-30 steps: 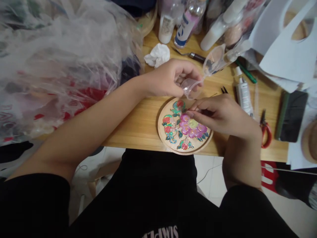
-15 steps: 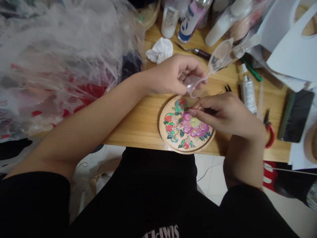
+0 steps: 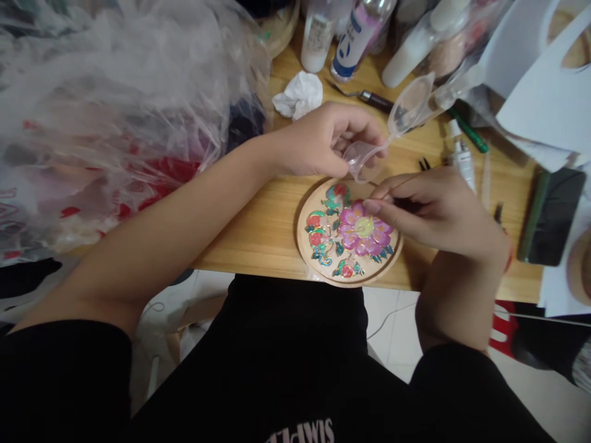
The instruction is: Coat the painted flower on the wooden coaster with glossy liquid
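My left hand (image 3: 344,138) has its fingers closed on a small clear plastic cup (image 3: 359,159), tilted, with its hinged lid (image 3: 410,103) hanging open to the right. Below the cup, a round wooden plaque (image 3: 307,261) lies at the table's front edge. It carries a glossy pink-purple flower (image 3: 364,227) with a yellow centre, plus red and green motifs outlined in gold. Over the plaque's upper right side, my right hand (image 3: 425,209) pinches a thin, needle-like stick between thumb and fingers. Its tip is too fine to make out.
A crumpled white tissue (image 3: 300,95) and a dark-handled tool (image 3: 376,100) lie behind my hands. Bottles (image 3: 353,46) stand at the back. To the right are a tube (image 3: 464,163), a green pen (image 3: 471,132) and a phone (image 3: 554,215). Plastic bags (image 3: 138,111) fill the left.
My right hand has shifted slightly right, uncovering more of the pink flower. My left hand holds the cup in the same place.
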Motion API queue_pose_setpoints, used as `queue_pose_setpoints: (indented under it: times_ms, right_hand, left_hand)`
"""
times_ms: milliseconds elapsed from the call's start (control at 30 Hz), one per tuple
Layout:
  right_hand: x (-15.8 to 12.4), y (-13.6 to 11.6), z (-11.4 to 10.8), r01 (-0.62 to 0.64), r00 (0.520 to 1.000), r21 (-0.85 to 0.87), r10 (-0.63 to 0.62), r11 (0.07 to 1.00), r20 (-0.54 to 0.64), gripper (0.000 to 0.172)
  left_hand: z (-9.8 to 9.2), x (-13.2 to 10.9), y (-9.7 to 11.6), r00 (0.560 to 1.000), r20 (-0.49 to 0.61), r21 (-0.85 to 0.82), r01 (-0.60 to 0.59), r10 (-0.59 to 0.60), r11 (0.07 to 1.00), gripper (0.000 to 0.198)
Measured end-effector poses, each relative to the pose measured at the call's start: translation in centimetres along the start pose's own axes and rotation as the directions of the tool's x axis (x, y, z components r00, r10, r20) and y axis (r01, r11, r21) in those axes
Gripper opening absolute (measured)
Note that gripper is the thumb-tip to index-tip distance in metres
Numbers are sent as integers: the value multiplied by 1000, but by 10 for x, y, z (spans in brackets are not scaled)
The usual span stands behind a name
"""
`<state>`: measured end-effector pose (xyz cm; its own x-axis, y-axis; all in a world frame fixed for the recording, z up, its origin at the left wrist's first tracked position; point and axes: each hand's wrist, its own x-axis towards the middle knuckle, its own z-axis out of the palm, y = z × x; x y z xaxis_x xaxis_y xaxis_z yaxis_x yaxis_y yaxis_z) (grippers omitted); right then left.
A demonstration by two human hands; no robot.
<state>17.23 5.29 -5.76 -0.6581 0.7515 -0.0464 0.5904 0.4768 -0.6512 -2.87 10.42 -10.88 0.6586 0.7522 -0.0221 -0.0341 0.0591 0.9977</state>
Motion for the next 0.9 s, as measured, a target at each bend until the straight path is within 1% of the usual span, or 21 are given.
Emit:
queue_pose_setpoints:
  times_ms: [33, 100, 133, 167, 233, 300, 367, 433, 467, 533, 700, 800, 900]
  right_hand:
    - [-1, 0, -2, -1, 1000, 23, 2, 1000, -25, 37]
    - [-4, -1, -6, -11, 993, 56, 17, 998, -117, 31]
    - [-6, -1, -7, -28, 979, 59, 40, 998, -202, 30]
    - [-7, 0, -8, -57, 955, 56, 71, 997, -288, 29]
    - [-7, 1, -6, -87, 890, 44, 97, 995, -445, 27]
    - [-5, 2, -3, -114, 861, -10, 93, 993, -500, 29]
    - [-1, 4, 2, -85, 856, -106, 18, 991, -516, 31]
    - [4, 7, 7, -59, 837, -239, -83, 969, -541, 31]
    - [6, 8, 9, -50, 835, -291, -120, 955, -536, 30]
    - [8, 11, 13, -59, 830, -364, -157, 930, -535, 29]
    - [7, 16, 18, -149, 824, -425, -125, 893, -552, 28]
    - [7, 17, 19, -127, 847, -414, -119, 901, -518, 28]
    - [8, 15, 17, -99, 875, -351, -86, 931, -476, 30]
  left_hand:
    - [0, 0, 0, 1000, 5, 4, 6, -6, 1000, 40]
    - [-1, 1, -1, 1000, 7, 4, 17, -17, 1000, 40]
    - [-2, 1, -2, 1000, 4, -3, 18, -18, 1000, 40]
    - [-2, 1, -3, 1000, 0, -12, 14, -14, 1000, 40]
    - [-3, 1, -4, 1000, -6, -32, -6, 6, 999, 38]
    - [-4, 1, -7, 999, -4, -44, -38, 38, 998, 38]
    - [-6, 1, -11, 997, 11, -53, -80, 80, 995, 38]
    - [-9, 2, -16, 990, 51, -47, -127, 130, 991, 40]
    - [-10, 2, -19, 987, 70, -40, -145, 148, 989, 41]
    - [-11, 2, -23, 980, 91, -33, -176, 178, 984, 42]
    - [-11, 2, -24, 977, 94, -16, -192, 193, 981, 41]
    - [-10, 1, -22, 979, 86, -17, -186, 187, 982, 41]
    - [-10, 0, -21, 980, 88, -28, -179, 181, 983, 41]
